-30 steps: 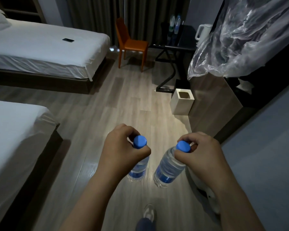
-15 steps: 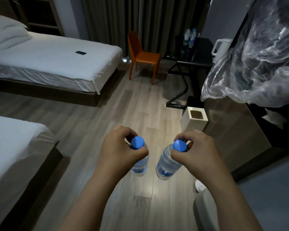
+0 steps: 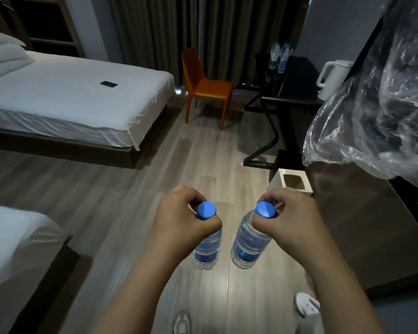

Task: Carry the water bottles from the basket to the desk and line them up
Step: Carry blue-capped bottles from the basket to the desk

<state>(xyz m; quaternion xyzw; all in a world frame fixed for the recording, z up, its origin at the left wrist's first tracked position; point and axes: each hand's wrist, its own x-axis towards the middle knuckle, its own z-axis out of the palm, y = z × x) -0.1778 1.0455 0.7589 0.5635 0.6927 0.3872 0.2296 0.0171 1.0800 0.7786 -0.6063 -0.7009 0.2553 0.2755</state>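
Observation:
My left hand [image 3: 181,218] grips a clear water bottle [image 3: 207,249] by its neck, just under the blue cap; the bottle hangs upright above the wooden floor. My right hand [image 3: 290,220] holds a second blue-capped bottle [image 3: 247,247] the same way, tilted slightly left. The two bottles hang side by side without touching. Far ahead at the back right stands the dark desk [image 3: 297,92], with two bottles [image 3: 279,57] upright at its far end. The basket is not in view.
An orange chair [image 3: 206,85] stands left of the desk. A white kettle [image 3: 331,78] sits on the desk's right side. A white bin [image 3: 291,183] is on the floor ahead. Crumpled plastic wrap [image 3: 377,112] covers a cabinet on the right. Beds line the left.
The view has lifted and moved forward: the desk, chair and bin look nearer. Both hands still hold their bottles in front of me, the bottles hanging a little closer together.

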